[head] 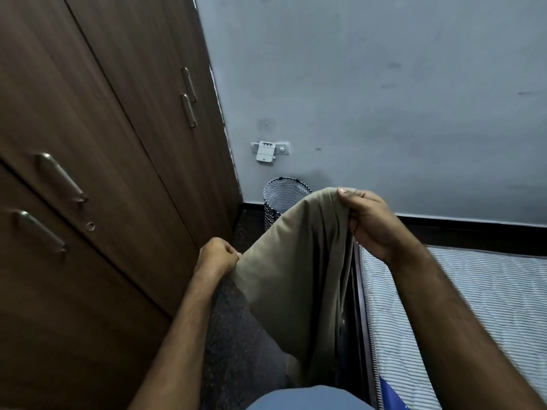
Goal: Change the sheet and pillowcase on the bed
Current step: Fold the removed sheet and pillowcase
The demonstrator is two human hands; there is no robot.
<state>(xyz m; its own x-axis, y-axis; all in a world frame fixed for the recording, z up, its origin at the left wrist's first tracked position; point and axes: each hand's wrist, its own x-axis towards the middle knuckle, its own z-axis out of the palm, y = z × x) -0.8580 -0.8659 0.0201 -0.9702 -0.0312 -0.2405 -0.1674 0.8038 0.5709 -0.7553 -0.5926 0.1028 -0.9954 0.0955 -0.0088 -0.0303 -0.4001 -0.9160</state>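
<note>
1. Two hands are seen on one khaki sheet (299, 279), held up just left of the bed (479, 294).
2. Left hand (217, 255): fingers curled tight on the sheet's lower edge.
3. Right hand (370, 220): fingers pinched on the bunched top edge, higher up.
4. Bed's striped mattress is bare; patterned bin (282, 196) stands beyond the bed, by the wardrobe (97, 173).
</note>
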